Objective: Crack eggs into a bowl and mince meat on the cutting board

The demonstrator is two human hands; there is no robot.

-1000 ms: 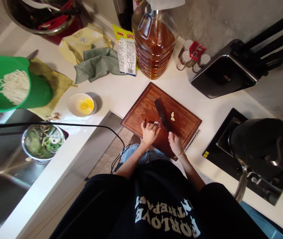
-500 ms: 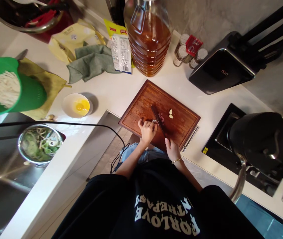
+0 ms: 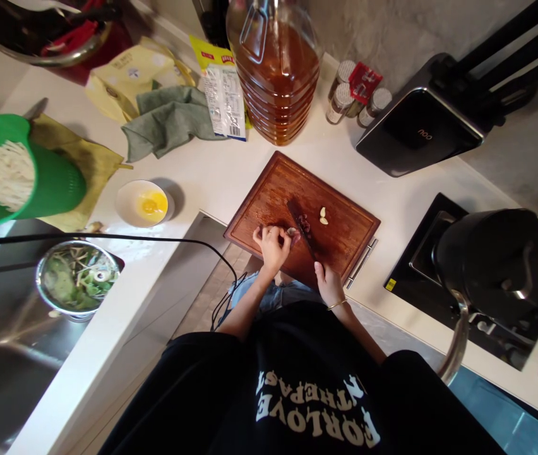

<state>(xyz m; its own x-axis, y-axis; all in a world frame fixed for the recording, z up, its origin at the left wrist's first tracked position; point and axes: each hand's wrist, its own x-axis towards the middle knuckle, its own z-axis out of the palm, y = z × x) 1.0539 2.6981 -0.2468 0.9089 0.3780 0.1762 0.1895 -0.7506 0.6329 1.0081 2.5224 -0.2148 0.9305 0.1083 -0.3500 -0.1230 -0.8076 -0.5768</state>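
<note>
A wooden cutting board (image 3: pixel 259 196) lies at the counter's front edge. My right hand (image 3: pixel 329 285) is closed around the handle of a dark-bladed knife (image 3: pixel 301 220), which rests across the middle of the board. To the left of the blade, my left hand (image 3: pixel 273 245) pinches a small purple-and-white piece of shallot (image 3: pixel 293 235), partly covered by the fingers. Chopped purple bits (image 3: pixel 304 225) cling beside the blade on its right. Two peeled garlic cloves (image 3: pixel 323 216) sit farther right on the board.
Left are a bowl with egg (image 3: pixel 148 203), a green basket of white noodles (image 3: pixel 55 183) and a sink holding a metal bowl of greens (image 3: pixel 77 278). An oil jug (image 3: pixel 278 82), spice jars (image 3: pixel 340 104) and knife block (image 3: pixel 420 126) stand behind. A black pot (image 3: pixel 491 265) sits on the right-hand hob.
My left hand has shifted slightly left, away from the blade, and its fingers have changed position on the shallot piece. My right hand and the knife have hardly moved.
</note>
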